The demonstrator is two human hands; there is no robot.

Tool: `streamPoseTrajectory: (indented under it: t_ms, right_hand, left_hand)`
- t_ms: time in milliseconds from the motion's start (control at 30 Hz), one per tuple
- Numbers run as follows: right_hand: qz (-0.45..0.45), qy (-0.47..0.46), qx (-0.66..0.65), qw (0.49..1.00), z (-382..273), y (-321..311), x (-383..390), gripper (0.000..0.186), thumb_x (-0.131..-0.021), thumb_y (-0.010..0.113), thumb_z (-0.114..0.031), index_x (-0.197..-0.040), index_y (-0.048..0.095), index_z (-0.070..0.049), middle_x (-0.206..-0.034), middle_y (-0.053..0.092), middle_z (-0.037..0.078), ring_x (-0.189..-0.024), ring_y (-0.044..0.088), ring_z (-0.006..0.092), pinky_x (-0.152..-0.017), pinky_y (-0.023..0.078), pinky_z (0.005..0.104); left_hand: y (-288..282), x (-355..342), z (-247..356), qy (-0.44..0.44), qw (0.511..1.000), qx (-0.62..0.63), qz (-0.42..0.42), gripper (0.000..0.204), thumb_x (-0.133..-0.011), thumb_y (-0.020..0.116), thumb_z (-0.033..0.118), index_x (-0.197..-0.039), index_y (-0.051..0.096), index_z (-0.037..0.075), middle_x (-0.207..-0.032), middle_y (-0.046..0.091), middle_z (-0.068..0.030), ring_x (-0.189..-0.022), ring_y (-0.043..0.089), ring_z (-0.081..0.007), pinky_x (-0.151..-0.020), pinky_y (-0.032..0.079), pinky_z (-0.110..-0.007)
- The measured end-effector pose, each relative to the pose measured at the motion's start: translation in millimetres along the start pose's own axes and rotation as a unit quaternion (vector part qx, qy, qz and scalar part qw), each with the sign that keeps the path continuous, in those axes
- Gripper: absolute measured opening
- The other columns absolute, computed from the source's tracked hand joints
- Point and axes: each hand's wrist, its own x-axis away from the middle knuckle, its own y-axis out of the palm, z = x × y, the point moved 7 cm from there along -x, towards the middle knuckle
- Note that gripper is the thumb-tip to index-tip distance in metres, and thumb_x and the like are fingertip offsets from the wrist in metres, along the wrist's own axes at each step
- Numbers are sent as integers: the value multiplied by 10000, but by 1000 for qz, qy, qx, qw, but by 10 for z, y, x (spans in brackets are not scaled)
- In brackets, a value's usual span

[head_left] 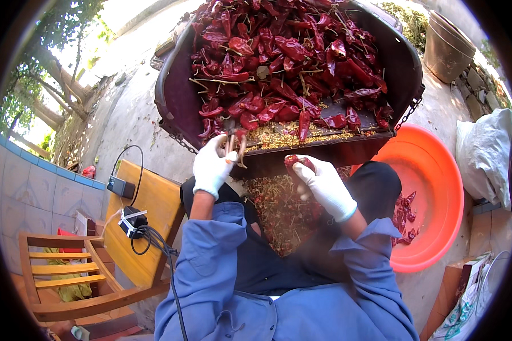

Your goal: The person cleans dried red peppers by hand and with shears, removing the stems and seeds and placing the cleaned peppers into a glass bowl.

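Both of my hands wear white gloves. My left hand (pixel 212 167) is closed at the front left edge of a dark tub (pixel 173 85) heaped with dried red chillies (pixel 290 48). From its fingers stick out slim brownish prongs (pixel 242 153), whose kind I cannot make out, close to a red chilli piece. My right hand (pixel 324 184) grips a dried red chilli (pixel 297 162), its blunt end toward the tub and the rest partly hidden by the fingers. Yellow seeds (pixel 279 135) cover the tub's front ledge between my hands.
An orange basin (pixel 435 227) with several chillies stands by my right leg. Stems and seeds (pixel 284 219) lie between my legs. At left are a wooden chair (pixel 148 227), a black device (pixel 133 221) and cables. A white sack (pixel 483 150) and brown pot (pixel 446 48) stand at right.
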Motion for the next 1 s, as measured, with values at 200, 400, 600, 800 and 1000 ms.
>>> streamPoseTrajectory:
  t_ms: [200,400,600,800,1000]
  right_hand:
    - [19,-21,16,999,-19,-16,-31,339,-1006,572,-299,-1221,601,-38,-727,580,3,-528,516,58,-487,443,228]
    - [33,-40,103,993,-41,-49,-50,309,-997,577,-280,-1184,559,-35,-712,597,80,-537,555,122,-507,461,297]
    - [79,-215,181,956,-139,-168,-24,283,-964,613,-223,-1175,628,-35,-881,677,112,-770,661,179,-720,516,304]
    - [95,-211,180,956,-146,-186,-13,294,-960,605,-181,-1222,635,-50,-933,698,134,-838,685,199,-763,522,310]
    - [66,-76,173,980,-186,-132,28,234,-971,581,-201,-1110,638,-20,-868,687,153,-797,679,204,-730,517,325]
  left_hand:
    - [-58,52,194,-155,769,604,-139,685,-831,704,22,-1457,426,50,-983,644,-45,-691,603,-91,-556,481,-211]
    - [31,104,341,-151,737,656,-62,789,-797,718,7,-1494,350,56,-964,616,-73,-684,594,-116,-555,472,-223]
    - [46,151,405,-98,765,626,-115,825,-788,743,24,-1502,332,57,-969,583,-94,-742,611,-162,-540,484,-248]
    - [21,303,749,-48,773,616,-148,874,-762,737,3,-1515,296,33,-873,577,-88,-705,609,-166,-512,487,-267]
    - [127,469,953,-107,758,616,-185,423,-879,684,58,-1251,494,-13,-872,588,-61,-670,595,-127,-614,504,-243]
